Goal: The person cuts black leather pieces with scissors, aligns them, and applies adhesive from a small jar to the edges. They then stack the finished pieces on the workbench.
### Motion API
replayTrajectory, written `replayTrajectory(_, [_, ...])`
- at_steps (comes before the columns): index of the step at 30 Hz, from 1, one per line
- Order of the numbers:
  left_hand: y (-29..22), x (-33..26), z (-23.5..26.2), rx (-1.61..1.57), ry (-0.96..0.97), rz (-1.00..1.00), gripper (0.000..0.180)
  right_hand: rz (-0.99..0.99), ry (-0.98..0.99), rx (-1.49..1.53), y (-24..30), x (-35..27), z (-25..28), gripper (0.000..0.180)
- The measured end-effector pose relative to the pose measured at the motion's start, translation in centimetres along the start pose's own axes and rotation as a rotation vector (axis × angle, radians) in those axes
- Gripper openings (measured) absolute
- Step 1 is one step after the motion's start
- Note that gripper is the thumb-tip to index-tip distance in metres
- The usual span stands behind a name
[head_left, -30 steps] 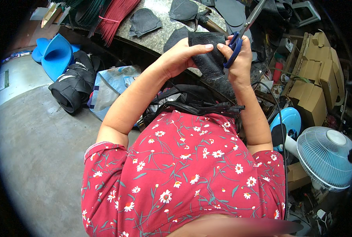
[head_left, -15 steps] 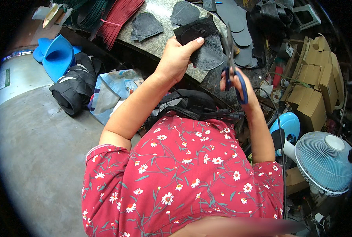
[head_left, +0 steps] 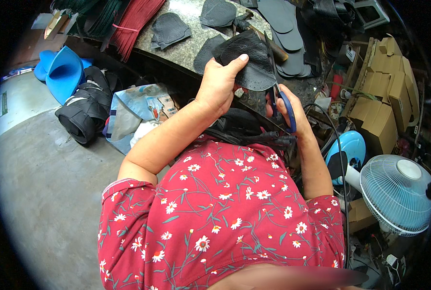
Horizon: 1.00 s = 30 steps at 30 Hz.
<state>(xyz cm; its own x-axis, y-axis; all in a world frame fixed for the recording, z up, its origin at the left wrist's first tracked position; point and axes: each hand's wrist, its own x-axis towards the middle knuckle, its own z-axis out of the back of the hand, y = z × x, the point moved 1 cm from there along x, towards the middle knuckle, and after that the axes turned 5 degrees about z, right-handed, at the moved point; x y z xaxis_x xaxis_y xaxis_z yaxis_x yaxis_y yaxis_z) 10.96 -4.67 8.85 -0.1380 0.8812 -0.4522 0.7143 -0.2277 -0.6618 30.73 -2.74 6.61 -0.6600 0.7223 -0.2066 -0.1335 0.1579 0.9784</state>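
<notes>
My left hand (head_left: 223, 82) pinches a black leather piece (head_left: 256, 70) with its thumb on top, holding it up over the near edge of the worktop. In my right hand (head_left: 292, 108) are scissors (head_left: 287, 110) with blue handles, my fingers through the loops. The blades stand at the right edge of the leather; whether they bite into it I cannot tell. On the speckled worktop (head_left: 186, 55) lie small stacks of cut black pieces (head_left: 170, 30), (head_left: 218, 13). Another dark piece (head_left: 206, 52) lies partly behind my left hand.
Grey sole-shaped sheets (head_left: 287, 34) and a hammer (head_left: 276, 48) lie behind the scissors. Red strips (head_left: 137, 24) hang at the back left. Blue foam shapes (head_left: 63, 72), a black roll (head_left: 82, 116) and a bag (head_left: 135, 108) stand left. Cardboard boxes (head_left: 377, 118) and a fan (head_left: 396, 193) are right.
The scissors have swung down and left against the leather's right edge, their blades closer together. The leather has turned and sits slightly lower. The hammer and another dark piece now show behind it.
</notes>
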Motion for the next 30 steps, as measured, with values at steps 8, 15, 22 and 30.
replayTrajectory(8, [0.0, 0.4, -0.2, -0.009, 0.006, 0.013, 0.021, -0.044, 0.035, 0.084, 0.1, -0.3, -0.3, 0.065])
replayTrajectory(15, [0.8, 0.7, -0.7, -0.074, -0.046, 0.048, 0.02, 0.034, 0.012, 0.094, -0.2, -0.3, -0.6, 0.044])
replayTrajectory(22, [1.6, 0.5, -1.4, -0.122, -0.09, 0.104, 0.02, 0.045, -0.047, 0.17, -0.9, -0.3, -1.3, 0.053])
replayTrajectory(30, [1.5, 0.5, -1.6, -0.119, -0.091, 0.133, 0.021, 0.002, -0.054, 0.235, -0.8, -0.9, -1.1, 0.051])
